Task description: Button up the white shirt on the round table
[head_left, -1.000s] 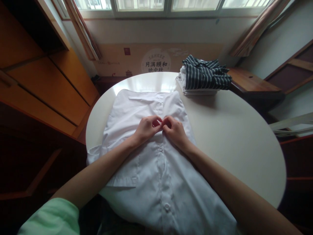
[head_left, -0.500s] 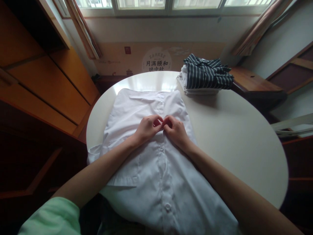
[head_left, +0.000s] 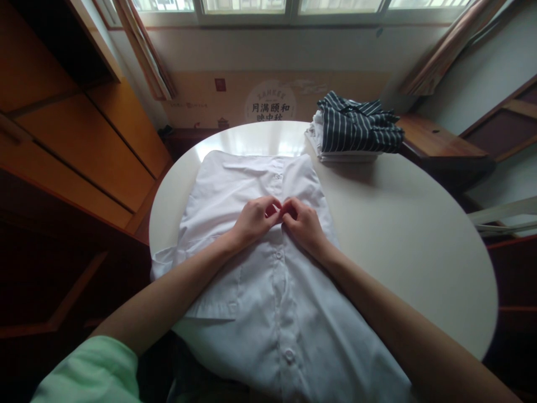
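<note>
A white button-up shirt (head_left: 255, 285) lies spread front side up, its lower part hanging over the near edge of the round white table (head_left: 403, 235). My left hand (head_left: 259, 217) and my right hand (head_left: 302, 219) meet at the shirt's button placket, fingertips pinched together on the fabric. Whatever button they hold there is hidden by the fingers. Buttons show on the placket above and below my hands. A chest pocket (head_left: 213, 299) sits beneath my left forearm.
At the table's far right stands a stack of folded clothes, a black-and-white striped garment (head_left: 356, 126) on top of white ones. Wooden cabinets (head_left: 84, 145) are on the left, a wooden bench-like surface (head_left: 440, 137) on the right, and a window (head_left: 251, 6) ahead.
My hands keep the same pinch on the placket with barely any motion. The whole view has shifted very slightly.
</note>
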Demonstrator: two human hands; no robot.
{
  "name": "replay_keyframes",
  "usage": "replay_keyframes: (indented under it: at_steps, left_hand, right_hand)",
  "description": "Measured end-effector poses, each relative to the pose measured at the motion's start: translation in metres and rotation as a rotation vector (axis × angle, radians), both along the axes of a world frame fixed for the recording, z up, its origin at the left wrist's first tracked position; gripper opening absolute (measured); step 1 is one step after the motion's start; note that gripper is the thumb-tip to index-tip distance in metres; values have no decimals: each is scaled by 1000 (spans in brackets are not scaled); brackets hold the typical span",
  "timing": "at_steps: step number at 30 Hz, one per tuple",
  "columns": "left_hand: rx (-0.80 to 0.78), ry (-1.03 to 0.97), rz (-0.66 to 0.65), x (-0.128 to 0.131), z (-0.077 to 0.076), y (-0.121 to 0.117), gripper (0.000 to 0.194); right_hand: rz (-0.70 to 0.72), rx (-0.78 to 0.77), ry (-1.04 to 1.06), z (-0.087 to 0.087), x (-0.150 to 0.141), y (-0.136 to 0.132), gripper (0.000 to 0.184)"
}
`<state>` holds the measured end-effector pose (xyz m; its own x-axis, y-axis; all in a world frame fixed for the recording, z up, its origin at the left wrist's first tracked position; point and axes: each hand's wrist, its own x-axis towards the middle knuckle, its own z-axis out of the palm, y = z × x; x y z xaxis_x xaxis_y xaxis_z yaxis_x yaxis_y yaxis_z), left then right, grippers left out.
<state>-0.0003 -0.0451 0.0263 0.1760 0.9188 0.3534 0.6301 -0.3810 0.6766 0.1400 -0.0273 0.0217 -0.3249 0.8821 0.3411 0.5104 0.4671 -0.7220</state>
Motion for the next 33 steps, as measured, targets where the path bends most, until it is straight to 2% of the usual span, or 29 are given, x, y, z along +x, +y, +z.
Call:
replay_keyframes:
  at_steps: [33]
  left_hand:
    - [38,115,-14,0,-1,-1,11]
  right_hand:
    - [1,21,-20,-1,0,0,11]
